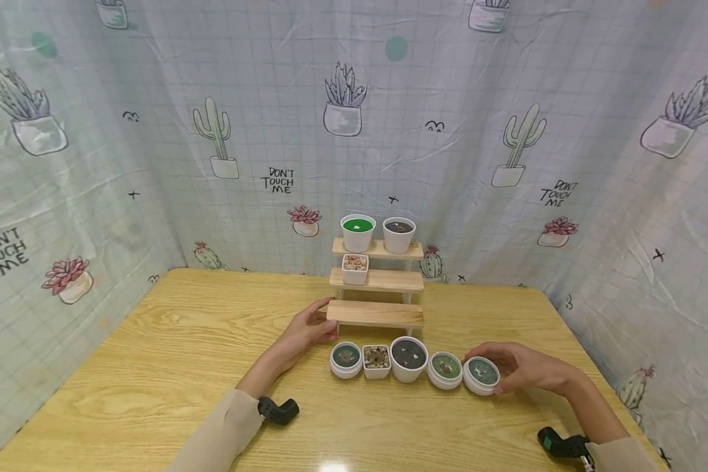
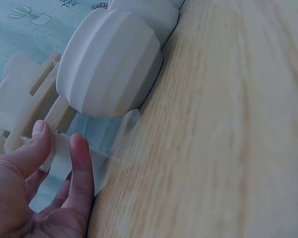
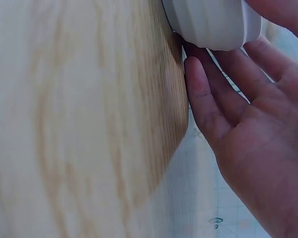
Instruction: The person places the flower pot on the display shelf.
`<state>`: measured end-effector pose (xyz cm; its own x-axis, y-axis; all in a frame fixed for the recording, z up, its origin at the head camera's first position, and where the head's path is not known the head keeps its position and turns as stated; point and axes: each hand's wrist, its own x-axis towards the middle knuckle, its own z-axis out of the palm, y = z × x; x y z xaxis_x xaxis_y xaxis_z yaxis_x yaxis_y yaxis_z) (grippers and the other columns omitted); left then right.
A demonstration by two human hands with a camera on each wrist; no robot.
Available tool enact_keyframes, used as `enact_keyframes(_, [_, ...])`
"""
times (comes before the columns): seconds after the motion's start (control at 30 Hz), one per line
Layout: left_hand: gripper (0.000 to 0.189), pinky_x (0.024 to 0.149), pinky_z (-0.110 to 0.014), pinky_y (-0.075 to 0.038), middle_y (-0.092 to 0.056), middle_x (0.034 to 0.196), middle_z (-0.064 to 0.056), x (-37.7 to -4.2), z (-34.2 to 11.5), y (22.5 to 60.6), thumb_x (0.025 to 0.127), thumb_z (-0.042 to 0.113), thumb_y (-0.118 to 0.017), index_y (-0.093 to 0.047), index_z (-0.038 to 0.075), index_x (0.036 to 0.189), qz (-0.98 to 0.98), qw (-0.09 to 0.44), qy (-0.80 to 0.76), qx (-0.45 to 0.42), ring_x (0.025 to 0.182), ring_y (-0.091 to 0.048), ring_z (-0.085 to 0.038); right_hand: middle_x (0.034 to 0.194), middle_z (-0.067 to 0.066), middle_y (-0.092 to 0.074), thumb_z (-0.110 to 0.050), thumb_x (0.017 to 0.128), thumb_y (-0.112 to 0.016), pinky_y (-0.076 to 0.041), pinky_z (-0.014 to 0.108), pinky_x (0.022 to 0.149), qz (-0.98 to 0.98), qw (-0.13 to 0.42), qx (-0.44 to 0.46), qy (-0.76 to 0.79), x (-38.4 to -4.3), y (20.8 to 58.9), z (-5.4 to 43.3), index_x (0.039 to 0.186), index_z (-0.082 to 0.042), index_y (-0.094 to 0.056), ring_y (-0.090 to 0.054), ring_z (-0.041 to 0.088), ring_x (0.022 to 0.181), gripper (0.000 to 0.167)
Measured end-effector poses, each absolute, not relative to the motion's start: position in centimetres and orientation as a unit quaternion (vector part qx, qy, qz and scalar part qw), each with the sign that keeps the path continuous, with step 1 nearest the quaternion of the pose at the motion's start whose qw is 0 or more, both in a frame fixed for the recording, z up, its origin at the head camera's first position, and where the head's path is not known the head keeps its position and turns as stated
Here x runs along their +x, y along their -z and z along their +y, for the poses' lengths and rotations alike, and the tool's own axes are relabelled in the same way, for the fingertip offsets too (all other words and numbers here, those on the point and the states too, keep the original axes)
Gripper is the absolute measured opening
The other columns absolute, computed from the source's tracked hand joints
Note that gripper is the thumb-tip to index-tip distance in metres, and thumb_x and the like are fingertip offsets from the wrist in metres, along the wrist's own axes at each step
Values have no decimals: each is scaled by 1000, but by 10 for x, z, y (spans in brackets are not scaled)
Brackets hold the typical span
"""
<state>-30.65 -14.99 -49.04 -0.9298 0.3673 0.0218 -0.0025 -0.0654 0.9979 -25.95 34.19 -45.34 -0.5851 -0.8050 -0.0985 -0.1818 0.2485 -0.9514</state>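
A small three-tier wooden stand (image 1: 375, 313) with white legs is at the table's middle. My left hand (image 1: 307, 331) holds the left end of its lowest tier; in the left wrist view the thumb (image 2: 38, 141) is by the plank and the forefinger by a white leg. My right hand (image 1: 522, 367) holds the rightmost round white pot (image 1: 481, 375), thumb in front and fingers behind. Left of that pot, in a row before the stand, are a round green-topped pot (image 1: 445, 371), a taller dark-filled pot (image 1: 408, 359), a square pebble-filled pot (image 1: 376, 362) and another round pot (image 1: 346, 360).
On the top tier stand a green-filled white pot (image 1: 358, 234) and a dark-filled pot (image 1: 398, 235). A square pot of pebbles (image 1: 355, 269) sits on the middle tier's left. Behind the wooden table (image 1: 153, 354) hangs a cactus-print curtain (image 1: 283, 118).
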Motion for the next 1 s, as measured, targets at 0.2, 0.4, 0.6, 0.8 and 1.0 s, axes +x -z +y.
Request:
enact_keyframes(0.2, [71, 93, -30, -62, -54, 129, -18, -307, -150, 490, 102, 13, -66, -30, 16, 163, 674, 131, -714, 138, 104, -68, -21, 149, 22, -53, 5, 91, -69, -45, 16, 108, 721, 302, -342, 521, -260, 456, 343, 148, 8, -45, -55, 7, 133, 61])
enact_keyframes(0.4, [71, 93, -30, -62, -53, 132, -20, -307, -150, 491, 102, 14, -67, -30, 17, 163, 678, 132, -711, 134, 104, -68, -20, 148, 16, -56, 8, 92, -67, -46, 17, 108, 711, 299, -346, 534, -259, 458, 345, 148, 9, -44, -56, 8, 132, 60])
enact_keyframes(0.6, [73, 95, -32, -62, -54, 129, -19, -307, -150, 490, 101, 14, -68, -30, 17, 163, 675, 132, -712, 140, 104, -68, -20, 146, 12, -58, 10, 93, -64, -48, 18, 108, 708, 290, -354, 538, -259, 457, 347, 147, 10, -44, -58, 8, 131, 58])
enact_keyframes(0.8, [73, 95, -31, -62, -54, 130, -19, -307, -151, 490, 101, 14, -68, -29, 16, 163, 674, 130, -713, 143, 105, -68, -20, 144, 6, -60, 10, 92, -65, -49, 18, 108, 706, 286, -349, 546, -261, 456, 348, 147, 11, -43, -59, 9, 129, 59])
enact_keyframes(1.0, [73, 95, -31, -62, -54, 129, -18, -307, -150, 490, 101, 14, -68, -29, 16, 163, 674, 131, -713, 142, 104, -68, -20, 142, 4, -61, 9, 92, -66, -51, 20, 106, 715, 278, -340, 544, -260, 454, 348, 146, 12, -43, -60, 9, 127, 59])
